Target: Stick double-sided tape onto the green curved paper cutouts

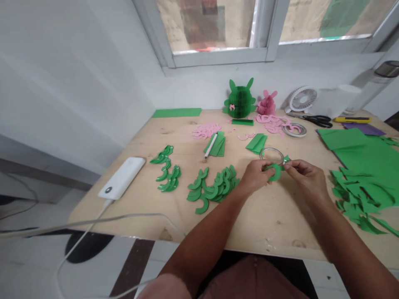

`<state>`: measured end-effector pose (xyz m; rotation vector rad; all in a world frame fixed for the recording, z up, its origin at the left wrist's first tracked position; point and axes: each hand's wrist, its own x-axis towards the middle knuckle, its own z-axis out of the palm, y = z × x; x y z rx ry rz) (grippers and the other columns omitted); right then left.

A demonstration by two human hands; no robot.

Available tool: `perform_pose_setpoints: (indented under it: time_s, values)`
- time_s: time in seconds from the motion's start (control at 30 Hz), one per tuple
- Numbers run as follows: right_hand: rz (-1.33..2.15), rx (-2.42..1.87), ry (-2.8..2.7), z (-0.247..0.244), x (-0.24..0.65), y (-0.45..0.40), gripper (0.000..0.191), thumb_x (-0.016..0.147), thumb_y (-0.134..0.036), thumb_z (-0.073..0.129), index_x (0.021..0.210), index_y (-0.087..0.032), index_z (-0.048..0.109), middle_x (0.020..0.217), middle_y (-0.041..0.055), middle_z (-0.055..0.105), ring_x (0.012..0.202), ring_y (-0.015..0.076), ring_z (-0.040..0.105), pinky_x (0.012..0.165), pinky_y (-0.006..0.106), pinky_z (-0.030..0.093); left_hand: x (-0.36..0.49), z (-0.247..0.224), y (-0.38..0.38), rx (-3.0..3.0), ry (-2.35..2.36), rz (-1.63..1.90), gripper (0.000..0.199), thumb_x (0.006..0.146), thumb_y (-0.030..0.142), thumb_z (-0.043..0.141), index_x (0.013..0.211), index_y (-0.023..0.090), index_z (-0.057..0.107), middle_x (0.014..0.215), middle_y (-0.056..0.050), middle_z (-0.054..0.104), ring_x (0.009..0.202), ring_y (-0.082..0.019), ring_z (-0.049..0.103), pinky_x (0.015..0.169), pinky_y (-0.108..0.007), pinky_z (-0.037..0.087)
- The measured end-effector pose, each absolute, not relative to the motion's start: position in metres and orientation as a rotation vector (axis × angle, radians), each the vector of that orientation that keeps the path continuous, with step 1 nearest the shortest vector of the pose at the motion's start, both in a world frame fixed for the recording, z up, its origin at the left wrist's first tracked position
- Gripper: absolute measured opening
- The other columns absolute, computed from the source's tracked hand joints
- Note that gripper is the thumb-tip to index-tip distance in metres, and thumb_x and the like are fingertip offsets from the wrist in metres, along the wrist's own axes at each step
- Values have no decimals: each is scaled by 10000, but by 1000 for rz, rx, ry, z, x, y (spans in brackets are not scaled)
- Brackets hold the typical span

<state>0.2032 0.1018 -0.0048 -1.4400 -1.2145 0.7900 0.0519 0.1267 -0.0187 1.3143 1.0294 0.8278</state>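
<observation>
My left hand [257, 174] is closed on a curved green paper piece [274, 172], pinched between thumb and fingers. Close to its right, my right hand [303, 171] has thumb and forefinger pressed together at the piece's right edge; a small green tip shows above them. What the right fingers grip is too small to make out. Just behind both hands lies a ring-shaped tape roll [272, 149]. To the left of my left hand is a pile of green paper arcs [215, 187], with more glossy green arcs [168, 170] farther left.
A white power bank [122, 178] with a cable lies at left. Green paper scraps [358, 197] and sheets [374, 158] cover the right side. Behind are a pen [211, 145], pink cutouts [206, 131], scissors [318, 120], a cutter [352, 120], a fan [301, 99] and paper figures [239, 101].
</observation>
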Motion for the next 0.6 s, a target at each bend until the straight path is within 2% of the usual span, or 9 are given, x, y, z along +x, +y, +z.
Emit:
perform_pose_setpoints:
  time_s: [0.27, 0.43, 0.6]
  values:
    - [820, -1410, -1186, -4, 202, 102, 188, 618, -365, 719, 671, -195, 660, 643, 15, 632, 575, 140, 523, 543, 269, 399, 48, -15, 125, 1301, 995, 753, 104, 794, 209, 568, 740, 124, 591, 528, 20, 559, 413, -71, 544, 375, -152, 388]
    - [835, -1355, -1178, -3, 200, 103, 186, 615, -360, 712, 662, -192, 650, 731, 24, 650, 634, 144, 537, 580, 271, 399, 48, -15, 126, 1218, 997, 808, 75, 776, 161, 561, 709, 127, 559, 552, 1, 601, 405, -76, 548, 391, -168, 409]
    - [877, -1347, -1164, -1, 198, 102, 182, 612, -357, 712, 637, -194, 634, 701, 19, 640, 645, 151, 537, 584, 269, 388, 48, -18, 128, 1187, 1003, 832, 86, 757, 186, 589, 701, 124, 568, 526, 1, 596, 400, -76, 539, 391, -168, 406]
